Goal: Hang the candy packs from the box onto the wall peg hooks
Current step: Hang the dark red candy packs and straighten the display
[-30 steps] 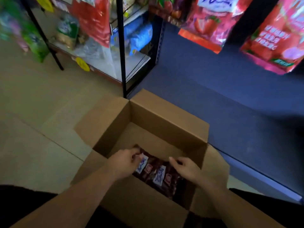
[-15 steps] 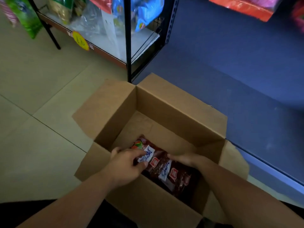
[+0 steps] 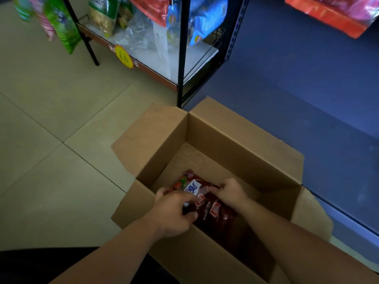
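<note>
An open cardboard box [image 3: 242, 140] stands on the floor against a dark blue wall panel. Inside it lies a dark red candy pack [image 3: 217, 214] with a white label and small red-and-white sweets printed on it. My left hand [image 3: 174, 210] grips the pack's near left edge, fingers curled over its top. My right hand [image 3: 231, 190] pinches the pack's far top edge. More dark packs lie under it in shadow. Red hanging packs [image 3: 336, 15] show at the top right on the wall.
A black-framed shelf rack [image 3: 181, 58] with snack bags and a yellow price tag [image 3: 124, 56] stands behind the box to the left. Green and pink bags [image 3: 59, 25] hang at the top left. The beige tiled floor [image 3: 51, 119] spreads left of the box.
The view has tilted down, so the hanging packs slid toward the top edge. Both hands have closed on the top pack, and its far end has lifted slightly.
</note>
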